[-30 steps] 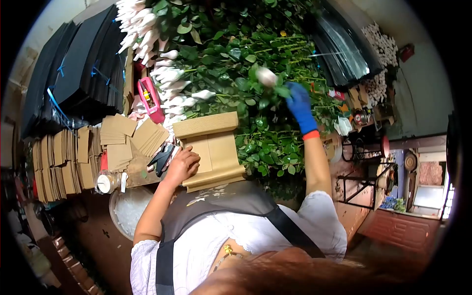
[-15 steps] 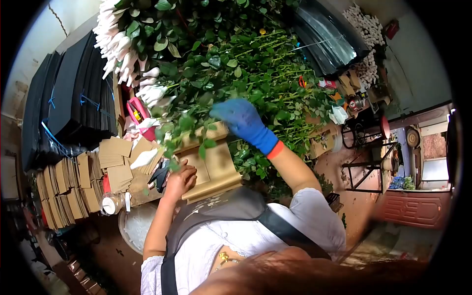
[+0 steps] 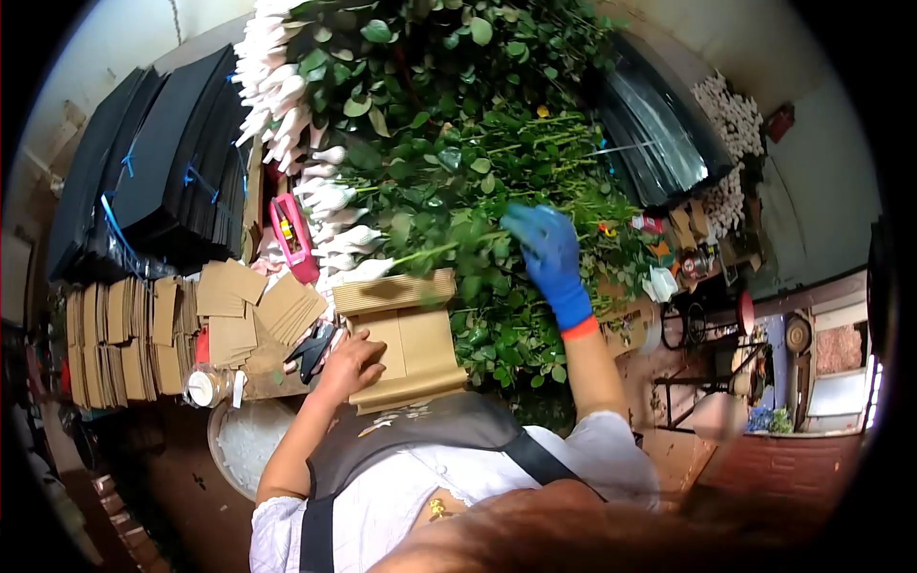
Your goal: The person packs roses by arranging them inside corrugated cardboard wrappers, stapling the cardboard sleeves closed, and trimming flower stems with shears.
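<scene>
My left hand (image 3: 353, 366), bare, rests palm down with fingers spread on the left edge of a brown cardboard wrap (image 3: 406, 344). The wrap has corrugated bands and lies just in front of my apron. My right hand (image 3: 547, 250), in a blue glove with an orange cuff, is over the leafy stems to the right. Its fingers are closed and somewhat blurred around the stem of a rose (image 3: 425, 255). That rose's white-covered head (image 3: 368, 271) points left, just above the cardboard. Blurred leaves hide part of its stem.
Many rose stems (image 3: 535, 143) with white-covered heads (image 3: 277, 95) fill the table's back. Black sheets (image 3: 181, 162) stand at left above stacked cardboard pieces (image 3: 124, 334). A pink tool (image 3: 293, 239), black-handled tool (image 3: 313, 351) and tape roll (image 3: 205, 387) lie nearby.
My right hand has moved right, away from above the cardboard, drawing the rose with it. The leaves that hung over the cardboard have cleared it. My left hand stays on the cardboard; the view has shifted slightly.
</scene>
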The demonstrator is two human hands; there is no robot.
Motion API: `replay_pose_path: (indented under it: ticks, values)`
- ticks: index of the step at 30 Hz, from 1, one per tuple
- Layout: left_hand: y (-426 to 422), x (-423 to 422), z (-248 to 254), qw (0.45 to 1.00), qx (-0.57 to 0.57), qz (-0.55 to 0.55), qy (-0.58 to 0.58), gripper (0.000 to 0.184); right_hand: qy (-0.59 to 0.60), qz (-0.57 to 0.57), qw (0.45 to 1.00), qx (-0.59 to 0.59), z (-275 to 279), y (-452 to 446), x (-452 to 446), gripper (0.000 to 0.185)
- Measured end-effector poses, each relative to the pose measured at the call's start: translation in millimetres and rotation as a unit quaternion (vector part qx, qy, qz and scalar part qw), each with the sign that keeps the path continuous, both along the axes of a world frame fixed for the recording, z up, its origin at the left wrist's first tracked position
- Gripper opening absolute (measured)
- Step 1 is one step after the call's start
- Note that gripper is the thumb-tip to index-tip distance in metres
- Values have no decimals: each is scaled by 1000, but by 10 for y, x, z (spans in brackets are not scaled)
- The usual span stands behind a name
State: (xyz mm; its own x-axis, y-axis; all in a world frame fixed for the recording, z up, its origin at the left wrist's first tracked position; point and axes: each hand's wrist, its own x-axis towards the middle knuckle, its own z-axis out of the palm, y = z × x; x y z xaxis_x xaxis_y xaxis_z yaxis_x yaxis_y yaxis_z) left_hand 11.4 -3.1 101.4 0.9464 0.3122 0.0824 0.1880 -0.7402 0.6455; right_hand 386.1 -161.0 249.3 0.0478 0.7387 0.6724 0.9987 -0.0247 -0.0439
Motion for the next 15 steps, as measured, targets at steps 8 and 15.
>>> replay_pose_path:
  ticks: [8, 15]
  values:
    - [18, -36, -18, 995, -94, 29, 20, 122, 58, -13, 918, -391, -479, -595, -712, 34]
    - [21, -42, 13, 999, -35, -23, 6, 34, 191, 4, 836, -514, -1229, -969, -766, 34]
